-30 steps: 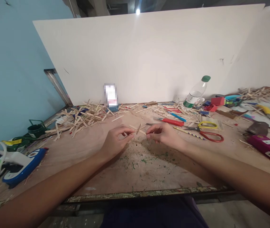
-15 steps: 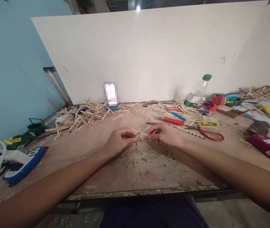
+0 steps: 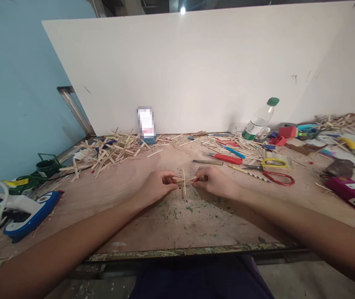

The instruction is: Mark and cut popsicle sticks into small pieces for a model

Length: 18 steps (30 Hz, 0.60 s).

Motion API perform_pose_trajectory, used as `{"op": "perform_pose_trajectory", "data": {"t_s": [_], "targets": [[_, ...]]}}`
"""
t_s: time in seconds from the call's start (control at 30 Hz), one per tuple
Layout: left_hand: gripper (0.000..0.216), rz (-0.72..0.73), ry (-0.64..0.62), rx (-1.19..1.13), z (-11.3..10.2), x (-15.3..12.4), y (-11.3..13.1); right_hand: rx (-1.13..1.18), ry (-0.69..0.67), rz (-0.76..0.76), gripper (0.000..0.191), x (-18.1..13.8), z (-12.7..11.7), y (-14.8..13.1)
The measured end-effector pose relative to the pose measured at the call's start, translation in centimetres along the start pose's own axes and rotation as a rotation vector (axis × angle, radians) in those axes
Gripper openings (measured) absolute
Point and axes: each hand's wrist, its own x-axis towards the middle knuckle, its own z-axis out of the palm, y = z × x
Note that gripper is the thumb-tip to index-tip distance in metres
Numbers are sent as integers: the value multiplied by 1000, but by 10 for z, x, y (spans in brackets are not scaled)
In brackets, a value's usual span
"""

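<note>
Where the worn near edge of the tabletop (image 3: 127, 234) gives way to bare wood, green crumbs (image 3: 193, 209) lie scattered just in front of the person's hands. Beyond them, the left hand (image 3: 159, 183) pinches one end of a crossed-stick piece (image 3: 184, 182) between thumb and fingers, and the right hand (image 3: 214, 180) pinches the opposite end in the same way. The piece sits between the two hands, seemingly raised a little off the wood. Its crossing is already formed, so some of the assembly looks done; whether the joint is fixed or merely held cannot be told, nor how much is left. It is small, pale and flat-stripped, with one slim stick pointing toward the person across others that run from hand to hand. Farther off lie a slim grey tool (image 3: 208, 162), a striped pencil (image 3: 250, 173), scissors (image 3: 279, 183) and a red cutter (image 3: 228, 159). A heap of loose sticks (image 3: 115, 151) spreads behind at left, near a propped phone (image 3: 146, 123), before a white board (image 3: 196, 74).
</note>
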Motion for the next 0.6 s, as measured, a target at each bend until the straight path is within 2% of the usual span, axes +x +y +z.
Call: {"op": "perform_pose_trajectory", "data": {"t_s": [0.1, 0.4, 0.6], "targets": [[24, -1, -18, 21, -1, 0, 0, -23, -11, -3, 6, 0, 0, 0], [31, 6, -14, 36, 0, 0, 0, -35, -44, -20, 8, 0, -2, -1], [25, 24, -16, 42, -1, -1, -2, -41, -45, -33, 12, 1, -1, 0]]}}
